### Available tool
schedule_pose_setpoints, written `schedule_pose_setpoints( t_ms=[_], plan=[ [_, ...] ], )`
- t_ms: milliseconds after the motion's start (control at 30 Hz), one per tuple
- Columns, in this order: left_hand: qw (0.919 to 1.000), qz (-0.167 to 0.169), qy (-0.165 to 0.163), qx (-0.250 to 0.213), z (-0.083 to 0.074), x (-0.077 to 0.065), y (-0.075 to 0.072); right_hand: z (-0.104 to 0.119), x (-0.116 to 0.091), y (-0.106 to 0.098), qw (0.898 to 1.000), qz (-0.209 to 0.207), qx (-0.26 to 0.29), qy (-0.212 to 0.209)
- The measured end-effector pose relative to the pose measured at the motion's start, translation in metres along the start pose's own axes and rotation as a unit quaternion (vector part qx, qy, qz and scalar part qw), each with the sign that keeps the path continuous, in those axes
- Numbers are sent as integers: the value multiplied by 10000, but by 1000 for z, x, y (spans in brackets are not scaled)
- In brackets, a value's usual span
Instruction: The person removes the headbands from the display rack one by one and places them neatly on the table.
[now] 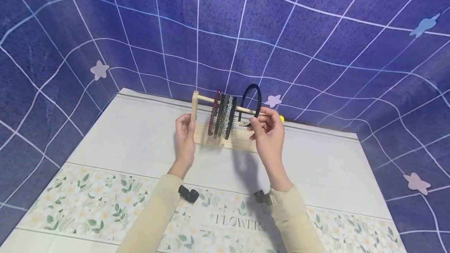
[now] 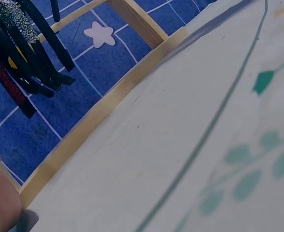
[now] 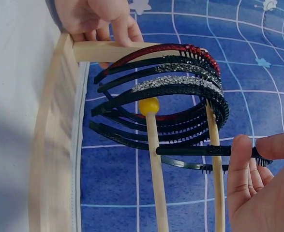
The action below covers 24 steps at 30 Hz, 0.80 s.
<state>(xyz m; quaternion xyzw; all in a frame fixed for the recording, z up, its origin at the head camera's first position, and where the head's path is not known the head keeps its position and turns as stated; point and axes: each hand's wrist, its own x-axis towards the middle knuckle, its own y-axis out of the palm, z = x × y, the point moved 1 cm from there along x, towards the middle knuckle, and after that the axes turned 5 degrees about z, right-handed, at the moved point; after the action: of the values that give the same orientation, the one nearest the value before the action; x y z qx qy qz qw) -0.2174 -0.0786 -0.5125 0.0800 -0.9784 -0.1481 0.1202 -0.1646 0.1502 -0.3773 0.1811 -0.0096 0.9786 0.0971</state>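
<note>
A wooden headband rack (image 1: 242, 143) stands on the table, its two rods running between end posts. My left hand (image 1: 184, 138) grips the left post (image 1: 194, 106), thumb in front. With thumb and fingers, my right hand (image 1: 270, 138) pinches a black toothed headband (image 3: 185, 151), which loops around the rods toward their right part. Left of it several headbands hang close together: a red glittery one (image 1: 213, 116), a silver one (image 3: 180, 83) and dark ones. A yellow ball (image 3: 149, 106) shows at a rod's end. The left wrist view catches only part of the left hand (image 2: 1, 198).
Under the rack lies a white tabletop cover (image 1: 133, 128) with a printed floral band (image 1: 102, 202). A blue curtain (image 1: 225, 22) with a line grid and stars rises behind and at both sides. A black wrist camera (image 1: 189, 194) sits on the left sleeve.
</note>
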Motion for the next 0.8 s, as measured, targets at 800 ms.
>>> schedule_pose_setpoints(
  t_ms=[800],
  plan=[
    [9999,17,25,-132,-1,-1,0,19,6,-26,9973,-317,-261,-604]
  ],
)
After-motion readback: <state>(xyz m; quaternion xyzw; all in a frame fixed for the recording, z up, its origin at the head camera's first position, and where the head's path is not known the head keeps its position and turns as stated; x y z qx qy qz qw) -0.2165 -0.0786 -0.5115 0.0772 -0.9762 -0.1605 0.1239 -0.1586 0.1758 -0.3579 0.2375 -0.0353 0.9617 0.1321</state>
